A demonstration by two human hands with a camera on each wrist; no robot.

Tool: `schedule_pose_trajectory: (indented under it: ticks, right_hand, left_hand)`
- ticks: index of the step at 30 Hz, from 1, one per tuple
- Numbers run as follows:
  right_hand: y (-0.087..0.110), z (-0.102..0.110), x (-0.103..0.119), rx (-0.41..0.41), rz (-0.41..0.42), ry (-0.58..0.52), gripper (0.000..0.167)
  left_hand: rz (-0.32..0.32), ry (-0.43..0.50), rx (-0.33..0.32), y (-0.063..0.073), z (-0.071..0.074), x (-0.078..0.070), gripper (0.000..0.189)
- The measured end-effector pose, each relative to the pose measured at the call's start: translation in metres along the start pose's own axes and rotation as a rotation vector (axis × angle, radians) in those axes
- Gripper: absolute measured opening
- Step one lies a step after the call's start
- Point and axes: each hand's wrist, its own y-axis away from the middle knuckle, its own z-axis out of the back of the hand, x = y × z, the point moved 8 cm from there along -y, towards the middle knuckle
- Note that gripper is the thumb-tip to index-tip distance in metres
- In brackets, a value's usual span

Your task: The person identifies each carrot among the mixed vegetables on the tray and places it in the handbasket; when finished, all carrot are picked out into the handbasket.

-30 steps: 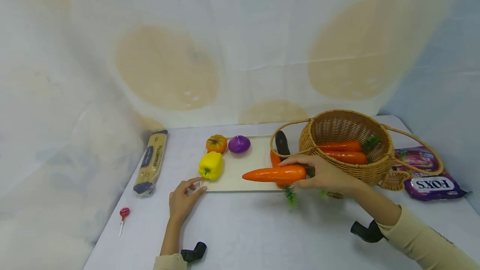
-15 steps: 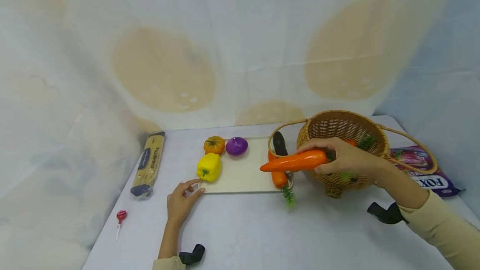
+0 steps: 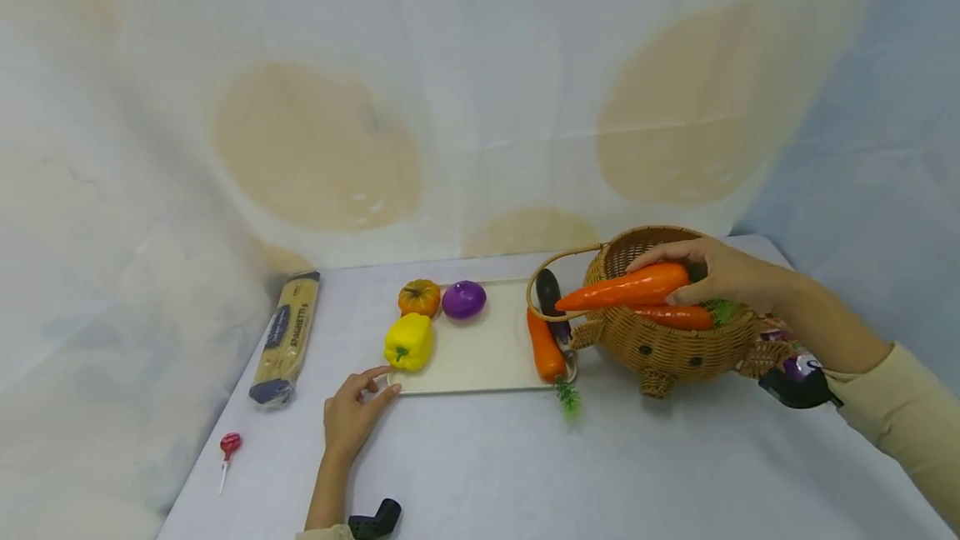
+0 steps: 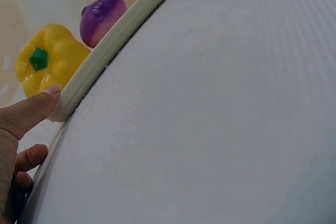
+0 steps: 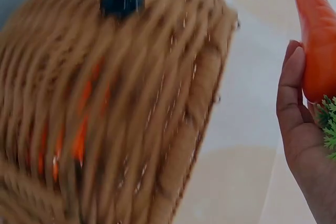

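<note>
My right hand (image 3: 731,277) grips a large orange carrot (image 3: 630,288) at its leafy end, above the opening of a wicker basket (image 3: 626,340). The carrot's tip points left, over the basket's rim. Another carrot (image 3: 678,317) lies inside the basket, partly covered by the held one. The right wrist view shows the held carrot (image 5: 318,51) beside the basket's weave (image 5: 136,103). My left hand (image 3: 351,415) holds the near left corner of a cream tray (image 3: 487,357) between thumb and fingers. A yellow bell pepper (image 3: 409,342) sits right by that corner.
On the tray are a small pumpkin (image 3: 419,297), a purple onion-like vegetable (image 3: 464,299), a carrot (image 3: 545,348) and an eggplant (image 3: 551,298). The basket's handle (image 3: 534,286) overhangs the tray's right side. Spaghetti (image 3: 287,338) and a lollipop (image 3: 228,452) lie left; a purple packet (image 3: 798,363) is mostly hidden.
My right hand has carried the carrot right and upward, from over the tray's right end to above the basket. The left hand has stayed at the tray's corner. The view has shifted slightly.
</note>
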Motion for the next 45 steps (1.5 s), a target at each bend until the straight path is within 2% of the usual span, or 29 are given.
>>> schedule_pose_trajectory:
  ticks: [11,15,22,34,39,45]
  right_hand:
    - [0.003,0.059,0.012,0.053,-0.066,0.142,0.045]
    - [-0.001,0.071,0.013,0.070,-0.078,0.201,0.045]
    - [-0.016,0.090,0.002,0.053,-0.193,0.303,0.048]
    - [-0.048,0.088,-0.020,0.142,-0.300,0.302,0.047]
    - [-0.056,0.084,-0.032,0.149,-0.319,0.300,0.049]
    - [-0.063,0.070,-0.052,0.149,-0.347,0.281,0.050]
  left_hand:
    - [-0.016,0.016,-0.012,-0.001,0.004,0.001,0.036]
    - [-0.006,0.013,-0.002,0.000,0.005,0.004,0.037]
    - [0.001,0.007,-0.015,0.002,0.007,0.009,0.037]
    - [0.003,0.019,-0.031,0.007,0.012,0.011,0.034]
    - [0.006,0.025,-0.028,0.008,0.011,0.010,0.034]
    - [-0.012,0.016,-0.039,0.007,0.012,0.007,0.033]
